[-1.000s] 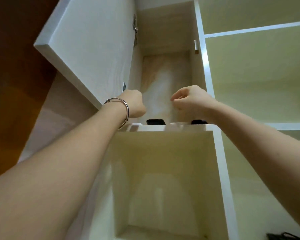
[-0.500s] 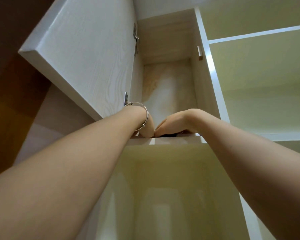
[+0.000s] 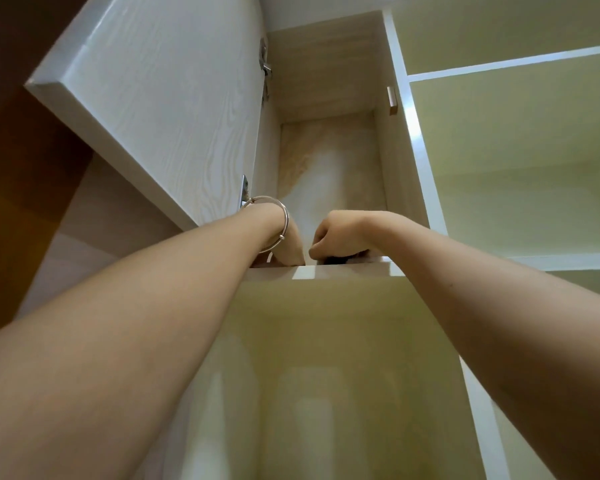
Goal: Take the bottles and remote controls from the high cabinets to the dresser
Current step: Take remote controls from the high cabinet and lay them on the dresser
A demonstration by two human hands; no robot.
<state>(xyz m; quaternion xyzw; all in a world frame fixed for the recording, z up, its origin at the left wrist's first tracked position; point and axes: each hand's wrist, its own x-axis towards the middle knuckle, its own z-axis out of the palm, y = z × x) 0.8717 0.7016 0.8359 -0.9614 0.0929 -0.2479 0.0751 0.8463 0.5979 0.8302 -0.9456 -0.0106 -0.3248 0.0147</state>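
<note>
Both my arms reach up into the open high cabinet (image 3: 326,81). My right hand (image 3: 340,235) is curled over a dark remote control (image 3: 342,260), of which only a sliver shows above the shelf's front edge (image 3: 326,271). My left hand (image 3: 290,245), with a silver bracelet (image 3: 285,220) on the wrist, dips down behind that edge right beside the right hand. Its fingers are hidden, so what it holds cannot be seen. No bottle is visible.
The white cabinet door (image 3: 160,98) stands swung open on the left, close to my left forearm. Open pale shelves (image 3: 516,150) lie to the right, and an open compartment (image 3: 326,375) sits below the shelf edge. A brown wall (image 3: 14,168) is at far left.
One second ago both hands hovered above two black objects at the shelf edge. They have since dropped onto them, and the right hand's fingers have curled tighter over the dark object.
</note>
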